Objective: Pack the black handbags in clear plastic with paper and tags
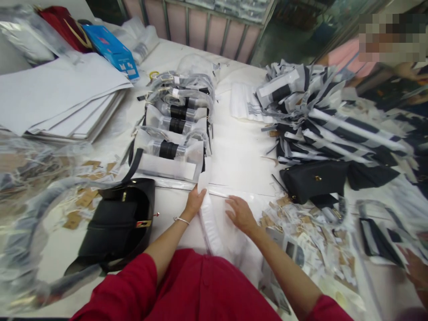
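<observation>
Red cloth makes up the person's shirt (200, 290). On the white table (240, 151) sits an open black bag (112, 223) with a little gold-coloured piece (143, 224) on its edge. A long white strip (210, 218) is to the right of the open black bag, running down toward the shirt. The left hand (195, 203), also to the right of the open black bag, pinches the white strip near its top, with the thumb and fingers closed on it. The right hand (243, 215) is farther to the right of the open black bag, with its fingers bent and loosely spread. It is near the white strip but apart from it, and one cannot tell if its fingertips touch anything. Behind the open black bag and a bit to the right is a row of wrapped bags (169, 150). Big white sheets (60, 93) lie in a stack behind the open black bag to the left, with a blue packet (112, 50) farther back. Brown tags (86, 198) are just beside the open black bag. Far to its right are a heap of small tags (317, 243), a black bag with a gold clasp (306, 178), and a messy pile of black and white pieces (334, 129). A co-worker's pink sleeve (346, 58) shows even farther back.
</observation>
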Available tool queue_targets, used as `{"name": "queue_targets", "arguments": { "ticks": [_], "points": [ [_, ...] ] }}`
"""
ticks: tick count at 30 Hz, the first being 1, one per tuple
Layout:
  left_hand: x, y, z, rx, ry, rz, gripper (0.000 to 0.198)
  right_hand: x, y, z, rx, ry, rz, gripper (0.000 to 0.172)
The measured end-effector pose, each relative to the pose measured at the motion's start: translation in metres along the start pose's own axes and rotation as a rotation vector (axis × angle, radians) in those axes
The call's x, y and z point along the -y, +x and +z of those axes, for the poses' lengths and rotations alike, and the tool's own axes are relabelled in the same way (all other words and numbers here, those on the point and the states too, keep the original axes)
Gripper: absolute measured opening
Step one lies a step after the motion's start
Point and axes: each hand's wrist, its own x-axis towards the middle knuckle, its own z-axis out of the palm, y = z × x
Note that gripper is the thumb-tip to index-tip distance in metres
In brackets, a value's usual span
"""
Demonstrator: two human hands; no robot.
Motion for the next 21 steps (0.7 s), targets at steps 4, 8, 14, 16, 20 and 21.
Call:
{"name": "queue_targets", "arguments": {
  "ticks": [4,8,14,16,20,21],
  "points": [
    [-0.001,-0.006,-0.009,0.019,-0.097,-0.072,0.028,0.024,-0.035,0.015,0.108,-0.053,-0.116,0.03],
    [-0.001,-0.027,-0.002,0.106,-0.226,-0.167,0.029,0.004,-0.085,0.009,0.177,-0.057,-0.102,0.028],
    [-0.034,-0.059,0.032,0.436,-0.495,-0.259,0.047,0.034,-0.081,-0.005,-0.13,0.716,0.244,0.076],
    [-0.051,-0.063,0.04,0.567,-0.601,-0.298,0.049,0.057,-0.065,-0.009,-0.094,1.137,0.351,0.08],
    [-0.075,-0.052,0.052,0.664,-0.632,-0.346,0.046,0.091,-0.065,-0.005,0.196,1.545,0.438,0.056],
    [-0.077,-0.045,0.055,0.659,-0.628,-0.349,0.044,0.096,-0.074,0.0,0.22,1.576,0.456,0.052]
  ]
}}
